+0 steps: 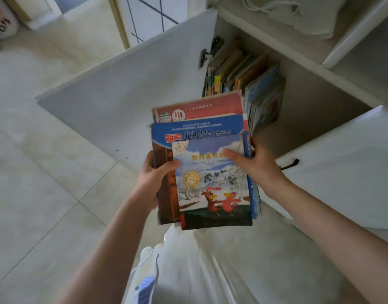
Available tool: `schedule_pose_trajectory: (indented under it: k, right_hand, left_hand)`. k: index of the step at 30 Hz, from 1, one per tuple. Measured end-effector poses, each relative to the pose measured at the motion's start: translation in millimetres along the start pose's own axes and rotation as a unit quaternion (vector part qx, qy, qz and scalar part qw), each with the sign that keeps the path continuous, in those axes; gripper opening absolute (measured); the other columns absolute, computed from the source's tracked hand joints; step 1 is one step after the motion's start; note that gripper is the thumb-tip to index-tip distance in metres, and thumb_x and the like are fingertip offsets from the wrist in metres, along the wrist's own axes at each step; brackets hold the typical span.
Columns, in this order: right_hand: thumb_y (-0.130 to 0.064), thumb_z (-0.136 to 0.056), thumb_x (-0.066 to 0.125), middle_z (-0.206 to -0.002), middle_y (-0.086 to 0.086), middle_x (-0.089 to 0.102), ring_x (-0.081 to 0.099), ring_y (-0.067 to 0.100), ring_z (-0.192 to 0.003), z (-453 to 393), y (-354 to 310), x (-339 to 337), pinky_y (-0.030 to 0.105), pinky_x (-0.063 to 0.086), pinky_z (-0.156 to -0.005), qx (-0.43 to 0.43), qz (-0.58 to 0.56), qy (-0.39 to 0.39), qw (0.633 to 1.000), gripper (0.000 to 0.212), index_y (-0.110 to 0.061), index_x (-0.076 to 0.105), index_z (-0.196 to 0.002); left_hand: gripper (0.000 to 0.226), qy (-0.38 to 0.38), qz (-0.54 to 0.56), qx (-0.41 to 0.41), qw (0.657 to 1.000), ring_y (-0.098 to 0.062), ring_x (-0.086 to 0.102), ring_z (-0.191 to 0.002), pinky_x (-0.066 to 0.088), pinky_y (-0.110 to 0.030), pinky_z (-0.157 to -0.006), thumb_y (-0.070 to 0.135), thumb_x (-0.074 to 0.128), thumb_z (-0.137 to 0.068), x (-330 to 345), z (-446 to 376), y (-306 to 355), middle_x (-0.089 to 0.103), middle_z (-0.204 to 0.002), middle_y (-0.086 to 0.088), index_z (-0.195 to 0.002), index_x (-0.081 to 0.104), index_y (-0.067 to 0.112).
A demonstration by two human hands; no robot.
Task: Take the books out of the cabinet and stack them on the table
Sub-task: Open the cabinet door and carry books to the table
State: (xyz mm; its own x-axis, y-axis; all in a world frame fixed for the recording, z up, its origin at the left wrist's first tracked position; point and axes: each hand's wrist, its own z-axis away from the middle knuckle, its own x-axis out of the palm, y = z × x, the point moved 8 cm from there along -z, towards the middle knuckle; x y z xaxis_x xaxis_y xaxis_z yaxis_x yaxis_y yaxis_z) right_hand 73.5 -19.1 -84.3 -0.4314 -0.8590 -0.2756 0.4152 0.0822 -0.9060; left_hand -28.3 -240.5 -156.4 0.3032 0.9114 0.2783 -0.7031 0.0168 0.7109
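Both hands [154,172] [257,165] clasp colourful picture books [212,183] (bird cover topmost) before cabinet [309,102].

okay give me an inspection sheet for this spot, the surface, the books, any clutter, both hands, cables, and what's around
Surface: no table in view; pale tiled floor below.
Job's things: stack of picture books held in front of the open cabinet; top cover shows two red birds in snow. More books stand upright inside the cabinet.
Clutter: pale cloth on the shelf above.
Hands: left hand grips the stack's left edge, thumb on top; right hand grips its right edge, thumb on the cover.
Cables: nothing seen.
Surroundings: open door on the left, second door with a dark handle on the right; person's light clothing at the bottom.
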Motion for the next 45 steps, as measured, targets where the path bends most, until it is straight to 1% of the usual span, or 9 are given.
schedule_pose_trajectory:
  k: [2,9,14,20,27,33,40,41,45]
  right_hand:
    - [-0.059,-0.063,0.074,-0.086,-0.034,0.067,0.064,-0.013,-0.08,16.9,-10.1,23.3,0.004,0.046,-0.063,0.005,0.009,-0.028,1.0,0.044,-0.04,0.059,-0.1]
    - [-0.042,-0.07,0.08,-0.09,-0.024,0.071,0.069,-0.002,-0.079,84.2,-20.6,103.2,0.009,0.051,-0.057,-0.004,0.005,-0.09,0.996,0.038,-0.031,0.059,-0.101]
    - [-0.044,-0.072,0.077,-0.095,0.0,0.073,0.073,0.015,-0.081,157.0,-14.9,161.0,0.033,0.06,-0.07,0.016,0.009,-0.141,0.99,0.038,-0.026,0.057,-0.1]
    - [-0.043,-0.077,0.074,-0.101,0.001,0.071,0.073,0.015,-0.082,249.5,-13.1,245.3,0.036,0.061,-0.07,0.024,0.037,-0.222,0.974,0.041,-0.023,0.053,-0.107]
    - [-0.044,-0.076,0.073,-0.096,0.001,0.07,0.073,0.011,-0.075,338.3,-25.1,358.1,0.024,0.057,-0.055,0.003,0.093,-0.368,0.925,0.033,-0.031,0.051,-0.096]
    - [-0.042,-0.074,0.075,-0.096,0.002,0.071,0.073,0.014,-0.075,400.6,-44.1,471.0,0.029,0.059,-0.058,-0.027,0.159,-0.507,0.847,0.043,-0.024,0.051,-0.105]
    - [-0.036,-0.082,0.07,-0.092,-0.001,0.07,0.073,0.011,-0.068,480.7,-61.3,594.3,0.027,0.059,-0.055,-0.068,0.247,-0.632,0.732,0.035,-0.022,0.051,-0.108]
    - [-0.035,-0.083,0.07,-0.093,0.0,0.071,0.073,0.012,-0.069,509.5,-56.0,618.8,0.03,0.06,-0.058,-0.076,0.27,-0.667,0.69,0.034,-0.022,0.051,-0.108]
    - [-0.031,-0.083,0.069,-0.092,-0.001,0.07,0.073,0.012,-0.071,575.2,-50.1,654.7,0.028,0.059,-0.058,-0.112,0.306,-0.726,0.606,0.03,-0.023,0.05,-0.105]
  left_hand:
    - [0.045,0.02,0.012,-0.003,1.0,-0.033,0.074,-0.087,0.06,-0.044,-0.066,0.013,0.076,-0.079,-24.0,27.9,-3.8,0.076,-0.098,-0.01,-0.118,0.055,0.023]
    - [0.041,0.086,0.043,0.041,0.994,-0.032,0.074,-0.086,0.06,-0.042,-0.064,0.014,0.072,-0.085,-107.0,124.8,-17.4,0.075,-0.1,-0.01,-0.12,0.053,0.026]
    - [0.053,0.126,0.045,0.077,0.988,-0.029,0.075,-0.085,0.059,-0.036,-0.058,0.015,0.079,-0.077,-164.0,211.5,-44.2,0.076,-0.098,-0.004,-0.122,0.051,0.024]
    - [0.05,0.226,0.091,0.087,0.966,-0.026,0.075,-0.083,0.06,-0.035,-0.058,0.016,0.078,-0.08,-240.2,324.0,-93.5,0.075,-0.102,-0.001,-0.121,0.051,0.025]
    - [0.046,0.363,0.166,0.093,0.912,-0.023,0.076,-0.082,0.06,-0.035,-0.059,0.021,0.076,-0.082,-324.0,442.2,-153.0,0.074,-0.104,-0.001,-0.12,0.05,0.027]
    - [0.048,0.483,0.264,0.09,0.83,-0.023,0.076,-0.078,0.059,-0.032,-0.052,0.024,0.077,-0.081,-384.8,519.7,-196.0,0.076,-0.1,-0.003,-0.12,0.05,0.022]
    - [0.034,0.606,0.367,0.147,0.691,-0.025,0.076,-0.079,0.061,-0.038,-0.06,0.017,0.076,-0.082,-429.4,596.8,-229.9,0.077,-0.093,-0.004,-0.106,0.053,0.024]
    - [0.036,0.638,0.397,0.152,0.641,-0.024,0.076,-0.079,0.06,-0.036,-0.058,0.018,0.077,-0.081,-432.1,617.9,-248.3,0.077,-0.092,-0.002,-0.108,0.052,0.024]
    - [0.039,0.702,0.442,0.155,0.537,-0.019,0.076,-0.075,0.058,-0.028,-0.051,0.019,0.079,-0.079,-426.1,657.1,-286.4,0.077,-0.089,0.003,-0.107,0.053,0.024]
